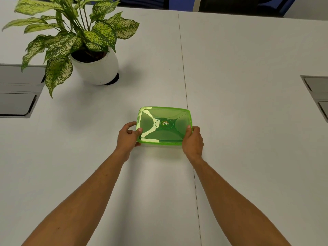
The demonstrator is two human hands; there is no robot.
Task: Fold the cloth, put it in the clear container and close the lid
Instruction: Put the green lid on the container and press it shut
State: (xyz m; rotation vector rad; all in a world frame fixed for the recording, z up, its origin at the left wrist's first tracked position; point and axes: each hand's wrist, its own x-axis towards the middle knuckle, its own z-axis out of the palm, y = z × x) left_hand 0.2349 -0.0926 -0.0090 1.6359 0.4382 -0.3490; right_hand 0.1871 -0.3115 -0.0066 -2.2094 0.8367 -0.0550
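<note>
A container with a translucent green lid point(164, 124) sits on the white table point(248, 86), a little past the middle. The lid lies flat over the container and hides what is inside; no cloth is visible. My left hand point(128, 134) grips the lid's left edge, thumb on top and fingers curled under the rim. My right hand point(192, 140) grips the right near corner the same way, thumb pressed on the lid's edge. Both forearms reach in from the bottom of the view.
A potted plant point(95, 66) with speckled leaves in a white pot stands at the back left. Grey cable hatches are set into the table at the left edge point(17, 93) and the right edge point(317, 93). A seam point(186, 103) runs down the tabletop. Dark chairs stand beyond the far edge.
</note>
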